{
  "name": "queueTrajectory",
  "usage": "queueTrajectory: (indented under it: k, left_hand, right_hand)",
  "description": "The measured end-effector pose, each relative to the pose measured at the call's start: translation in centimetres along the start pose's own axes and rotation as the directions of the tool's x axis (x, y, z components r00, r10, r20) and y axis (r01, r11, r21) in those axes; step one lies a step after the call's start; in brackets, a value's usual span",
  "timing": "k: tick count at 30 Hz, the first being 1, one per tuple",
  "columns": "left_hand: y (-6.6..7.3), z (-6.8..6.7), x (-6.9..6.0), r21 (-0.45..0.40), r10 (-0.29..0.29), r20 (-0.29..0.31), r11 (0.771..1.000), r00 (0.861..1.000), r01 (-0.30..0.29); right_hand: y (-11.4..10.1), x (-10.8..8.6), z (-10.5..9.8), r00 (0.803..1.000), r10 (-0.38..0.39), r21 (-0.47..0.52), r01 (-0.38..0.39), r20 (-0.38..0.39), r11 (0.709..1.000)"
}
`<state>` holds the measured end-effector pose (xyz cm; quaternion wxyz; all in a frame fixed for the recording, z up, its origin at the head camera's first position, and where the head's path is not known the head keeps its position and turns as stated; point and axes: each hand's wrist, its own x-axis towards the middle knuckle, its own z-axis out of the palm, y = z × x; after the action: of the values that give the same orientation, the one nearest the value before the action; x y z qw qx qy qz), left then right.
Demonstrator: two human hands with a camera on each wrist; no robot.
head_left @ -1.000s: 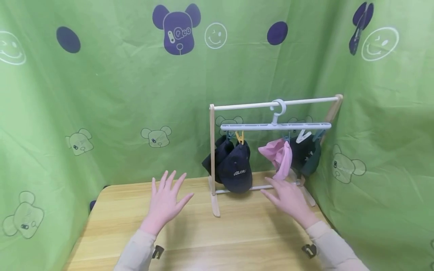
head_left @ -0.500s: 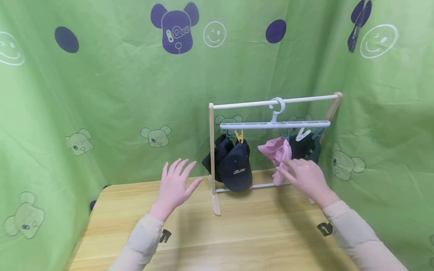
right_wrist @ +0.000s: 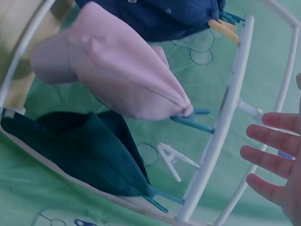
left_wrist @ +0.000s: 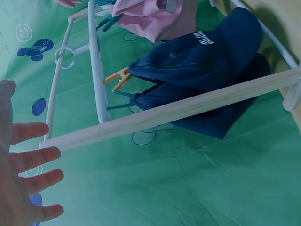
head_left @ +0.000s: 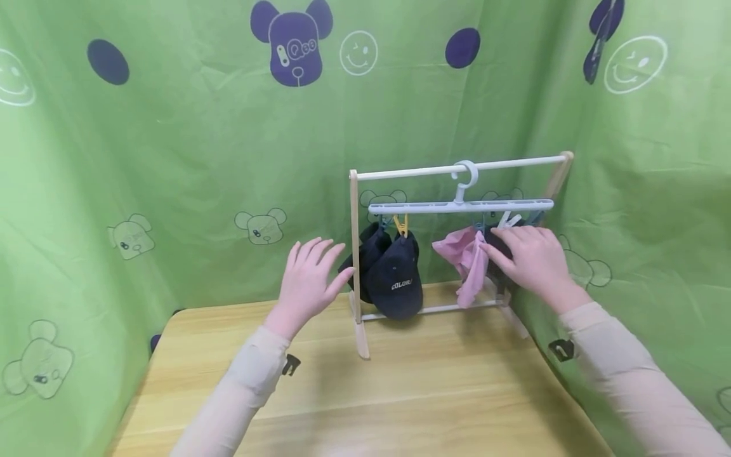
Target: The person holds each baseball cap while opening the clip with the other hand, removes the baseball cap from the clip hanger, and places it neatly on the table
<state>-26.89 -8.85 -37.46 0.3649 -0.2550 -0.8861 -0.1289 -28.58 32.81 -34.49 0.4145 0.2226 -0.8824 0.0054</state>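
Note:
A pale clip hanger (head_left: 417, 207) hangs from the white top rail of a wooden-sided rack. At its left end a navy cap (head_left: 396, 279) with white lettering hangs from a yellow clip (head_left: 401, 225), a second dark cap partly behind it. Further right are a pink cap (head_left: 471, 266) and a dark green cap (right_wrist: 84, 146), each on a blue-green clip. Between these two, a white clip (right_wrist: 174, 157) holds nothing. My right hand (head_left: 533, 263), fingers spread, is before the green cap and mostly hides it in the head view. My left hand (head_left: 308, 285) hovers, fingers spread, by the rack's left post.
The rack's left post (head_left: 355, 254) and foot stand on the wooden table (head_left: 400, 387), with a white lower rail (head_left: 440, 310) between the two sides. Green printed curtains (head_left: 200, 158) enclose the table at the back and both sides.
Both hands have risen and moved right, the left toward the rack's post, the right from below the pink cap to in front of the green cap. The caps hang as before.

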Motion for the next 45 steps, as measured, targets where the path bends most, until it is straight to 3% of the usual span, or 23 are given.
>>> queueTrajectory:
  k: [4, 10, 21, 26, 33, 41, 45]
  left_hand:
    - [0.2, -0.1, 1.4, 0.001, 0.017, -0.044, 1.0, 0.999, -0.017]
    - [0.6, -0.2, 4.0, 0.014, 0.041, -0.093, 0.999, 0.995, -0.039]
    - [2.1, -0.3, 8.8, 0.066, 0.068, -0.072, 0.996, 0.995, -0.064]
    - [2.0, 0.2, 10.9, 0.095, 0.054, -0.024, 0.994, 0.998, -0.052]
    - [2.1, 0.6, 12.8, 0.129, 0.0, 0.124, 0.992, 0.992, -0.016]
    - [2.7, 1.5, 15.1, 0.213, -0.03, 0.26, 0.977, 0.965, -0.027]
    - [2.9, 2.0, 16.2, 0.248, -0.066, 0.286, 0.969, 0.956, -0.007]
  right_hand:
    - [0.8, 1.2, 0.0, 0.998, -0.014, 0.016, 0.015, -0.054, 1.0]
    - [2.4, 2.7, -0.2, 0.998, -0.006, 0.043, 0.009, -0.063, 0.999]
    - [5.5, 5.0, -0.8, 0.996, 0.087, 0.021, -0.087, 0.007, 0.996]
    - [6.8, 6.0, -0.7, 0.99, 0.127, -0.002, -0.127, 0.062, 0.992]
    - [8.3, 7.4, -0.8, 0.939, 0.229, -0.06, -0.221, 0.257, 0.974]
    - [10.7, 9.0, -0.5, 0.884, 0.292, -0.084, -0.281, 0.365, 0.956]
    - [11.7, 9.8, -0.1, 0.856, 0.304, -0.072, -0.303, 0.419, 0.95]
